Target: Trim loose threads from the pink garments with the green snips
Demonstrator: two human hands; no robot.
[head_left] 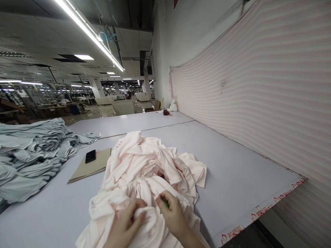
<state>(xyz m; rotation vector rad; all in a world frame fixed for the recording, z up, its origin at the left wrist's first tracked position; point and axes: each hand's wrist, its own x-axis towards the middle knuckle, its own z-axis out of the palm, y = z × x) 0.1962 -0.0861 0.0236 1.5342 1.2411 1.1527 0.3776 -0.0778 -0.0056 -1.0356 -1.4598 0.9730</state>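
A heap of pale pink cloth pieces (144,155) lies in front of me, gathered in the middle by what looks like a thin tie (139,179). At the near end of this bundle, my left hand (130,218) is closed, pinching a fold of the pink cloth between thumb and fingers. Just to its right, my right hand (172,213) is curled around a small green object (166,204). Only a bit of green shows between the fingers, so its kind is hidden. That hand rests over the cloth, close to the left one.
Grey-green cloth pieces (33,151) are piled at the left. A black phone (90,156) lies on brown card sheets (100,160). Striped fabric (248,89) hangs along the right side of the pale table (232,175). A small brown tangle (166,112) sits at the far end.
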